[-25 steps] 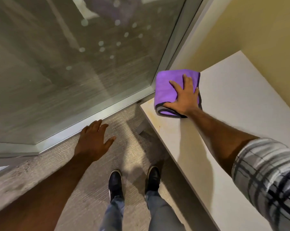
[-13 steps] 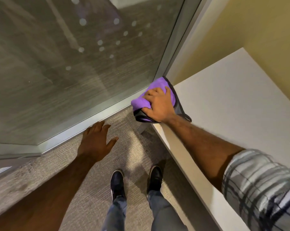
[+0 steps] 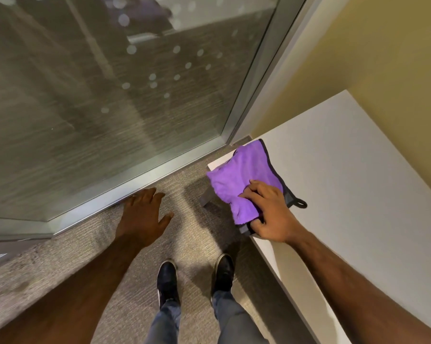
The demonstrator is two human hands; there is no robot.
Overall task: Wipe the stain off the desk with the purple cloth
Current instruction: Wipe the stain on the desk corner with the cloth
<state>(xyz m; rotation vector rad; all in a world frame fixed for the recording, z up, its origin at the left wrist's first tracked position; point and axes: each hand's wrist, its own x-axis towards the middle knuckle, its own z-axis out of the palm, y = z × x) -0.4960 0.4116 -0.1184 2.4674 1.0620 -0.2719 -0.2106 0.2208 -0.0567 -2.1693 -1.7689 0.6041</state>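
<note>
The purple cloth (image 3: 241,177), edged in grey with a black loop, lies crumpled over the near left corner of the white desk (image 3: 346,175) and partly hangs past its edge. My right hand (image 3: 269,212) grips the cloth's near end, fingers curled into the fabric at the desk's front edge. My left hand (image 3: 145,214) hovers over the carpet to the left, fingers spread, holding nothing. No stain shows on the bare desk surface; the part under the cloth is hidden.
A glass wall with a metal frame (image 3: 140,177) runs along the left. A yellow wall (image 3: 383,58) backs the desk. My two shoes (image 3: 168,279) stand on grey carpet beside the desk's edge.
My right hand has dragged the cloth from further in on the desk to the near left corner, bunching it up. The faint yellowish mark seen near the front edge earlier no longer shows.
</note>
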